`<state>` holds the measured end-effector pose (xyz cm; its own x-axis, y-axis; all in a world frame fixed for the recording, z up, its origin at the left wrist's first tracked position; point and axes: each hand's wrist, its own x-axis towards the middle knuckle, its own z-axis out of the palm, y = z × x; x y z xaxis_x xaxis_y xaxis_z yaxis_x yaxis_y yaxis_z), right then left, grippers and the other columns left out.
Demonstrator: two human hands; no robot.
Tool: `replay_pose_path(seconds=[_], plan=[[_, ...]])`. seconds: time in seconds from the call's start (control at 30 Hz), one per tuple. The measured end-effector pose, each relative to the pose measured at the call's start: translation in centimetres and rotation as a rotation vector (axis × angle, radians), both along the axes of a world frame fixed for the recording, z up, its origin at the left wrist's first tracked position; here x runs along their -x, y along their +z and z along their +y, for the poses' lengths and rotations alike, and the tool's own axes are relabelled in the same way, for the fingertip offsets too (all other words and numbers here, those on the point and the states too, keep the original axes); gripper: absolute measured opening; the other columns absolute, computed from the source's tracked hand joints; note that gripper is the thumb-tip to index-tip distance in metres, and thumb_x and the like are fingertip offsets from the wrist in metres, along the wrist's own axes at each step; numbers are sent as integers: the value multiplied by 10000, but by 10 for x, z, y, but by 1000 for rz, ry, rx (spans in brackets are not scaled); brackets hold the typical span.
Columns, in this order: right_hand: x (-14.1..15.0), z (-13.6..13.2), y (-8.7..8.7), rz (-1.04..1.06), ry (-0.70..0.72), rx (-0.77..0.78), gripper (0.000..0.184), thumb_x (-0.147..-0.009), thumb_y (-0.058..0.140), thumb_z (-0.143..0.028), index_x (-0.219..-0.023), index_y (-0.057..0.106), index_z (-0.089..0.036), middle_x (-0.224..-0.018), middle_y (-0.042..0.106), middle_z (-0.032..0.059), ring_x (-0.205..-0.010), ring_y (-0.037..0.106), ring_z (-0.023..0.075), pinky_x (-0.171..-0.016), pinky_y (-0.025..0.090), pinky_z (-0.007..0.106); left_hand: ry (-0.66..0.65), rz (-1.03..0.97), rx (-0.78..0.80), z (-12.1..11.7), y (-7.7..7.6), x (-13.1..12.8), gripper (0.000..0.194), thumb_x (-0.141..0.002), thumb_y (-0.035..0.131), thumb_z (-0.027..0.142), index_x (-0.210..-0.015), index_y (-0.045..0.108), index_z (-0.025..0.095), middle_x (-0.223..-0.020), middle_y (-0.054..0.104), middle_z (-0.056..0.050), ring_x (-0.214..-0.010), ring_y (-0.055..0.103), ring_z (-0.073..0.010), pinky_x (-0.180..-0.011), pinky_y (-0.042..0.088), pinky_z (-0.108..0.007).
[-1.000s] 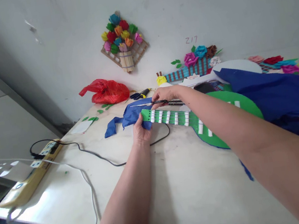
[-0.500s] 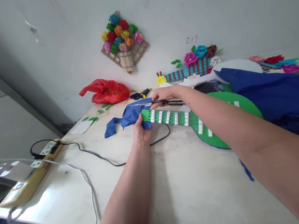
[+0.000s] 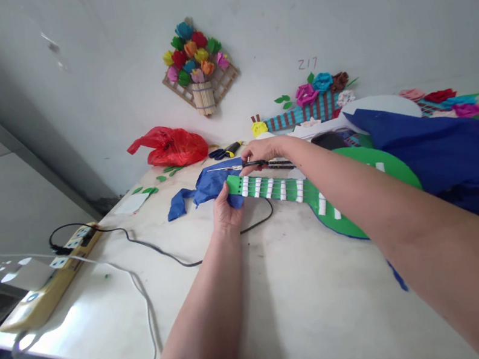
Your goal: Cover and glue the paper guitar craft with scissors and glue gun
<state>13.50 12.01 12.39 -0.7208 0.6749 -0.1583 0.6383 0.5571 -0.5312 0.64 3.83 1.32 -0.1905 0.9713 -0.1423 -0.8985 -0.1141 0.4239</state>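
A green toy guitar with white strips across its neck lies tilted on the table. My left hand grips its head end, thumb on the front; the other fingers are mostly hidden behind. Blue sheet material, cloth or crepe paper, spreads beneath and beyond the head, with a strip trailing left. Over this my right hand is closed on a pair of scissors with dark handles, blades pointing left across the blue material. My right forearm covers part of the guitar's body.
A red plastic bag and yellow-black scissors lie behind my hands. At left are a power strip and cables. More blue material and paper flowers are at right. A flower ornament hangs on the wall.
My right hand and the scissors have shifted very slightly left. My left hand and the guitar stay almost where they were.
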Motion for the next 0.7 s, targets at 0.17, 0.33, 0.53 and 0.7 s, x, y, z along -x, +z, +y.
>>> replay_pose_path(seconds=[0.17,0.33,0.53,0.7], plan=[[-1,1,-1,18,11,-24,496,-516,745,-572,-738,613,-148,-512,518,-35,-467,438,70,-475,361,212,6,-7,5,1,-1,0,147,-826,493,91,-883,627,112,-736,695,-38,-711,667,-132,-858,491,-275],[-2,4,-2,-15,-1,8,538,-525,732,-591,-800,630,-140,-545,558,-15,-488,490,84,-494,391,216,20,3,21,1,1,-1,170,-823,502,95,-939,625,113,-756,697,-40,-724,669,-138,-845,499,-277],[-14,-1,9,-135,-28,34,604,-558,690,-630,-902,645,-135,-615,627,21,-486,504,86,-500,381,217,52,5,57,0,1,-1,152,-828,502,95,-906,630,122,-757,694,-33,-715,666,-132,-805,519,-270],[-29,-6,15,-120,-41,36,602,-539,717,-604,-919,653,-143,-612,634,19,-505,513,93,-513,390,219,87,-19,81,0,1,-3,118,-831,509,101,-832,621,138,-713,682,-13,-679,658,-125,-777,530,-275]])
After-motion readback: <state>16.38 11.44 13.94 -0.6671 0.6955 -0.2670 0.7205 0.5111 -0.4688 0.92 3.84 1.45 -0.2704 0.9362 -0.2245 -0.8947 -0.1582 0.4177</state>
